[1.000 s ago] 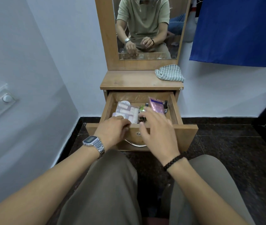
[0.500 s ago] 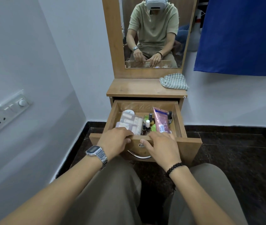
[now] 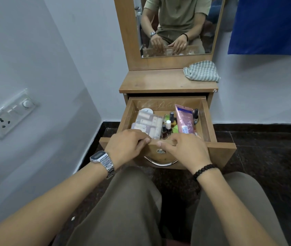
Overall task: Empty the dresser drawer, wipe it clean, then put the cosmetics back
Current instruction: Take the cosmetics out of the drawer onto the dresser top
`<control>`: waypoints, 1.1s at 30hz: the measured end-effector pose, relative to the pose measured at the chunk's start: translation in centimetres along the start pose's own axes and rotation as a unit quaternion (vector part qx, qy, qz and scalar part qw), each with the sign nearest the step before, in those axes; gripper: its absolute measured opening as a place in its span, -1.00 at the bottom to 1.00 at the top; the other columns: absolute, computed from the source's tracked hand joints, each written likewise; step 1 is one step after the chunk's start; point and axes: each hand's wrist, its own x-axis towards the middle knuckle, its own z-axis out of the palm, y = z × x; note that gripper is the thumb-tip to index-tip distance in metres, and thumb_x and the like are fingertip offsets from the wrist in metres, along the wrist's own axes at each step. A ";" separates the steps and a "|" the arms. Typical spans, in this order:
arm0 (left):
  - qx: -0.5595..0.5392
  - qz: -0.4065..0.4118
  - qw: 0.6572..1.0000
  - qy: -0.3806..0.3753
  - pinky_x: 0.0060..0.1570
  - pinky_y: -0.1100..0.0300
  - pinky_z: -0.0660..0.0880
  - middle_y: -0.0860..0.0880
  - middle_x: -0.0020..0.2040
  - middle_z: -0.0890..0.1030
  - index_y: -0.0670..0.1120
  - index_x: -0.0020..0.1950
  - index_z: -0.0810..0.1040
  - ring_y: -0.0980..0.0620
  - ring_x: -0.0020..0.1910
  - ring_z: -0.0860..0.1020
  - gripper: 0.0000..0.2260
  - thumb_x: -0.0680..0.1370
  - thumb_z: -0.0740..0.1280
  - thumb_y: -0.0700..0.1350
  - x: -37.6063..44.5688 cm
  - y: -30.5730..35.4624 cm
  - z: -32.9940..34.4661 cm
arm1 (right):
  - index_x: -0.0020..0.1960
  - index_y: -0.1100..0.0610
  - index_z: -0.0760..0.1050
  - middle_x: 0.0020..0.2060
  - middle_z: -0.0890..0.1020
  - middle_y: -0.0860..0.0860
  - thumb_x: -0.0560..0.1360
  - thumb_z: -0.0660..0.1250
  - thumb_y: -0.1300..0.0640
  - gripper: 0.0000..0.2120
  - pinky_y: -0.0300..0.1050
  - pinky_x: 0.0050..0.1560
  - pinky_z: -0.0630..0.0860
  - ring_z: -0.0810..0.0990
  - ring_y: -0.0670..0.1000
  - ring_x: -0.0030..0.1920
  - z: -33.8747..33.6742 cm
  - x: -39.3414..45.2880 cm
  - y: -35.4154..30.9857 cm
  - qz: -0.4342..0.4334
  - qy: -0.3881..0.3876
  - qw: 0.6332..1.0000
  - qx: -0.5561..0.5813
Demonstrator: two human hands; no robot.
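Wooden drawer front [image 3: 221, 153] sits under both my hands at mid-frame: my left hand [image 3: 127, 144] and right hand [image 3: 185, 148] curl their fingers over its top edge, gripping it, thumbs nearly meeting above the lock [image 3: 160, 151] and the metal handle [image 3: 160, 163]. Behind my fingers the open drawer holds the cosmetics: a clear pouch of small tubes [image 3: 148, 124] on the left, nail polish bottles [image 3: 166, 127] in the middle, a pink tube [image 3: 184, 118] leaning to the right. Higher up, a striped cloth [image 3: 201, 71] lies on the dresser worktop [image 3: 158, 82] at its right end, below the mirror [image 3: 176, 25].
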 end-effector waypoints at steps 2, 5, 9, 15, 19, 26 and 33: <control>-0.017 0.010 1.000 0.006 -0.33 0.14 0.41 0.11 -0.13 0.61 0.08 -0.03 0.59 0.08 -0.14 0.54 -0.69 0.62 0.09 0.14 0.4 -0.4 0.7 | -0.24 0.08 0.57 -0.36 0.61 -0.03 0.36 0.18 -0.48 -0.39 -0.10 -0.20 0.50 0.58 -0.01 -0.27 -0.7 1.2 0.4 0.015 -0.057 0.998 0.020; -0.106 0.014 0.994 0.021 -0.30 0.15 0.42 0.09 -0.27 0.55 0.01 -0.19 0.55 0.13 -0.24 0.49 -0.56 0.57 0.00 0.21 0.6 -0.8 1.7 | -0.46 0.08 0.39 -0.46 0.49 -0.03 0.40 0.17 -0.45 -0.39 -0.11 -0.33 0.39 0.48 -0.03 -0.37 -1.0 3.7 0.4 0.032 -0.118 0.992 0.031; -0.096 0.008 0.995 0.036 -0.36 0.28 0.30 0.13 -0.31 0.48 0.04 -0.25 0.47 0.15 -0.19 0.47 -0.56 0.57 -0.06 0.23 0.5 -0.9 2.3 | -0.47 0.05 0.32 -0.48 0.41 -0.03 0.48 0.25 -0.29 -0.48 -0.13 -0.35 0.33 0.40 -0.04 -0.43 0.0 5.8 0.7 0.061 -0.126 0.987 0.076; -0.064 -0.003 0.996 0.058 -0.42 0.33 0.11 0.10 -0.39 0.39 0.11 -0.37 0.25 0.09 -0.22 0.48 -0.64 0.61 0.01 0.16 0.6 -0.8 2.7 | -0.36 0.14 0.49 -0.40 0.58 0.02 0.51 0.25 -0.07 -0.63 0.00 -0.26 0.59 0.56 0.04 -0.34 -0.7 5.6 1.4 0.072 0.096 0.986 0.112; -0.061 0.001 0.996 0.058 -0.43 0.30 0.12 0.11 -0.36 0.43 0.11 -0.38 0.23 0.11 -0.24 0.46 -0.63 0.60 -0.01 0.18 0.5 -0.8 2.6 | 0.21 0.07 0.39 0.04 0.55 -0.01 0.43 0.33 -0.19 -0.53 -0.03 -0.09 0.54 0.55 0.06 0.01 -1.1 6.1 2.9 0.122 0.063 0.987 0.079; -0.031 -0.010 0.997 0.068 -0.38 0.21 0.15 0.11 -0.37 0.41 0.05 -0.33 0.32 0.08 -0.23 0.48 -0.61 0.58 -0.06 0.19 0.6 -0.3 2.9 | 0.45 0.07 0.09 0.17 0.53 0.11 0.33 0.49 -0.17 -0.12 0.10 0.12 0.54 0.56 0.16 0.12 0.0 6.2 3.4 0.187 -0.126 0.972 0.070; -0.024 -0.027 0.997 0.068 -0.22 0.10 0.44 0.11 -0.33 0.50 0.07 -0.31 0.37 0.06 -0.22 0.50 -0.60 0.60 -0.08 0.17 0.6 0.2 3.1 | 0.34 0.09 0.14 0.03 0.55 0.12 0.36 0.43 -0.11 -0.29 0.08 -0.01 0.59 0.60 0.16 -0.04 -0.2 5.8 3.4 0.182 -0.079 0.977 0.075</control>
